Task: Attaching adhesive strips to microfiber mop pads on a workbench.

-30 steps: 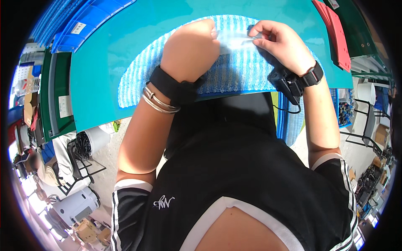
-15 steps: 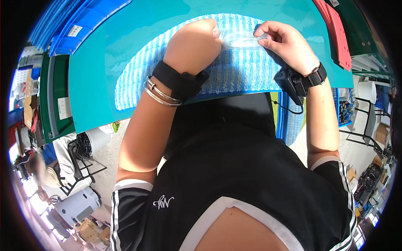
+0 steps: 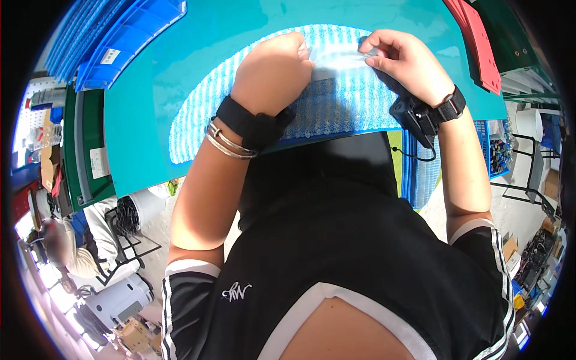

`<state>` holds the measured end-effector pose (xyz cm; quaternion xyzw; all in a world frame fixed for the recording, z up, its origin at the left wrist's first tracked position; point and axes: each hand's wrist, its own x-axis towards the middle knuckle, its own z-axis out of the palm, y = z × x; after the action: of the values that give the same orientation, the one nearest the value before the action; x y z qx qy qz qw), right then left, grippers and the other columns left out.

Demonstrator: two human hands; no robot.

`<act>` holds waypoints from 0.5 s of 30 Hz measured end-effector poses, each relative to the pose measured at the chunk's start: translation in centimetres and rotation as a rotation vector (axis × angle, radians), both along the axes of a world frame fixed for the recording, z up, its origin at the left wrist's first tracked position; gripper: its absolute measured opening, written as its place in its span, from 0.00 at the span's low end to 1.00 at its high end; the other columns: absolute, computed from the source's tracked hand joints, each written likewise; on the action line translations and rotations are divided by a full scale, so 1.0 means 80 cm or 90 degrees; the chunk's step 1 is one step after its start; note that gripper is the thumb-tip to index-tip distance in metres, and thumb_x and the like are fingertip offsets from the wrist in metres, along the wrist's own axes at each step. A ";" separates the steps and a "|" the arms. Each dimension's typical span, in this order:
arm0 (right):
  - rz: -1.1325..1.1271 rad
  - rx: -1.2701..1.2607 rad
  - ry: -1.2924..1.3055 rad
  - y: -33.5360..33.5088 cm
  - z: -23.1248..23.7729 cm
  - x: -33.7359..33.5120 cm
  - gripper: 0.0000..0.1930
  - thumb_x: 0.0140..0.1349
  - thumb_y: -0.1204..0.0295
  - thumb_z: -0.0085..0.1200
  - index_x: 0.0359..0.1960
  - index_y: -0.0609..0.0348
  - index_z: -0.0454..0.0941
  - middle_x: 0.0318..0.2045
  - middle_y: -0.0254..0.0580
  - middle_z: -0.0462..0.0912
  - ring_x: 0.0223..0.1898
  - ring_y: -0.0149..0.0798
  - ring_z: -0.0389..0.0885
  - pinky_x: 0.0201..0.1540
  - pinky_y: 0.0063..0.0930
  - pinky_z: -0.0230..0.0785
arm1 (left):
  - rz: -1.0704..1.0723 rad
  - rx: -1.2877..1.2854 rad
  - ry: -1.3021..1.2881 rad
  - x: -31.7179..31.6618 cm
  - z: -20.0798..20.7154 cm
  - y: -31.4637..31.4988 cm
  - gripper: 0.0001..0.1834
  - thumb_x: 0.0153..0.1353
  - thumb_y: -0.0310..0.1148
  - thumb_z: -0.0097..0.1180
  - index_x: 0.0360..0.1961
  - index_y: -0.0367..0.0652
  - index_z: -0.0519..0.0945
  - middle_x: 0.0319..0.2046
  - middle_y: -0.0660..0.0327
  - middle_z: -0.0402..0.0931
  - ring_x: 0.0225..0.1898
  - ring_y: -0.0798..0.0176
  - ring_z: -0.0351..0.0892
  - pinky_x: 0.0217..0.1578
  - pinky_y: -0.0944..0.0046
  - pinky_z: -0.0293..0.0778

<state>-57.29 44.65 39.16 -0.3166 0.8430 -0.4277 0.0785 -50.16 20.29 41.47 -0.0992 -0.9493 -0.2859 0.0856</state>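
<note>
A clear plastic bag (image 3: pixel 336 55) is stretched between my two hands, above a blue-and-white striped cloth mat (image 3: pixel 210 114). My left hand (image 3: pixel 271 71) is curled closed at the bag's left end, with the back of the hand hiding most of the fingers. On the right side, the thumb and index finger of my right hand (image 3: pixel 411 65) pinch the bag's other end. What the bag contains, if anything, is lost in the glare. Each wrist wears a black strap, and silver bangles sit below the left one.
The striped cloth lies on a teal table top (image 3: pixel 141 129). Blue plastic bins (image 3: pixel 129 45) stand at the far left, red panels (image 3: pixel 477 45) along the right edge. Another person (image 3: pixel 75 249) sits at the left, beside a white machine (image 3: pixel 123 300).
Both hands still hold the bag and have shifted only slightly. The surroundings at the left have moved a little in the picture.
</note>
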 end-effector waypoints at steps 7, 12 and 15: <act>-0.069 0.065 -0.006 0.025 0.017 0.001 0.08 0.62 0.73 0.60 0.43 0.56 0.83 0.25 0.33 0.78 0.29 0.29 0.76 0.35 0.24 0.71 | 0.009 0.059 -0.100 -0.012 0.004 0.023 0.14 0.54 0.31 0.61 0.22 0.41 0.68 0.19 0.61 0.66 0.23 0.65 0.65 0.27 0.64 0.66; -0.052 0.093 -0.050 0.032 0.015 -0.003 0.09 0.63 0.76 0.58 0.44 0.58 0.80 0.28 0.30 0.77 0.32 0.25 0.75 0.37 0.20 0.70 | 0.010 0.016 -0.082 -0.018 0.000 0.025 0.14 0.54 0.33 0.63 0.21 0.42 0.69 0.18 0.61 0.67 0.22 0.67 0.65 0.27 0.65 0.67; -0.052 0.139 -0.060 0.030 0.018 -0.002 0.09 0.63 0.79 0.57 0.45 0.62 0.77 0.32 0.28 0.77 0.35 0.20 0.73 0.40 0.16 0.69 | 0.012 0.025 -0.108 -0.020 -0.003 0.023 0.15 0.53 0.34 0.64 0.20 0.42 0.69 0.18 0.61 0.67 0.21 0.66 0.66 0.26 0.65 0.68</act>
<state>-57.44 47.04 40.60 -0.2511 0.8922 -0.3507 0.1342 -51.80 22.14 41.25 -0.0641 -0.9482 -0.3110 0.0098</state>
